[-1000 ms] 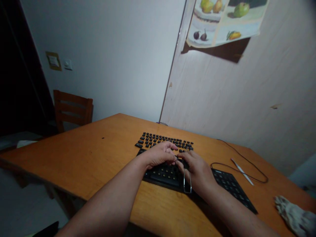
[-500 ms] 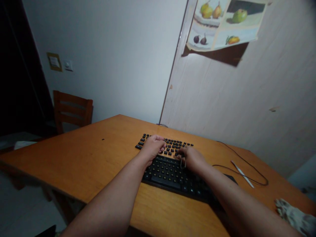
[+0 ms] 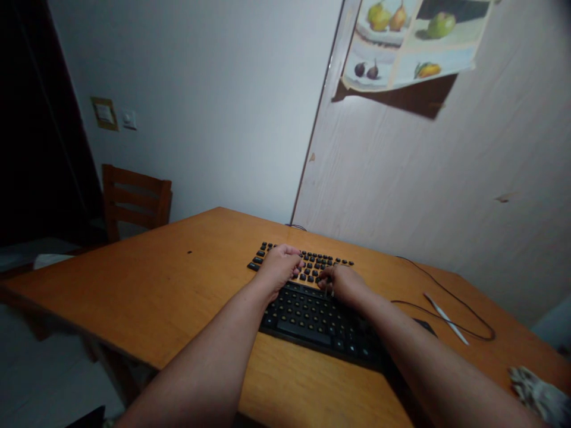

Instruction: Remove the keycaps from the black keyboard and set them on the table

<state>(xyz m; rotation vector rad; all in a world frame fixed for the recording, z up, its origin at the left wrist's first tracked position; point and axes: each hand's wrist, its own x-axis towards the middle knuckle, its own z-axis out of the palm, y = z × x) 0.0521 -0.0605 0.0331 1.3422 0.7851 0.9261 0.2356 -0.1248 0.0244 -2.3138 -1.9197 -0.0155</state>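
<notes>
A black keyboard base lies on the wooden table, its letter keys off and small light posts showing. Behind it, loose black keycaps stand in rows on the wood. My left hand is over the left part of these rows, fingers curled together; what they hold, if anything, is hidden. Close to the right part of the rows is my right hand, its fingers pinched near a keycap, with a thin wire loop hanging below them. Whatever sits between those fingertips is too small to make out.
On the wooden table, a cable curves at the right, crossing a white pen-like stick. A crumpled cloth lies at the right edge. A wooden chair stands beyond the left side, and a small dark piece lies at left.
The whole view has shifted slightly, so things appear a little further right. The wire loop at my right hand hangs differently. Both hands stay in about the same place over the keycaps.
</notes>
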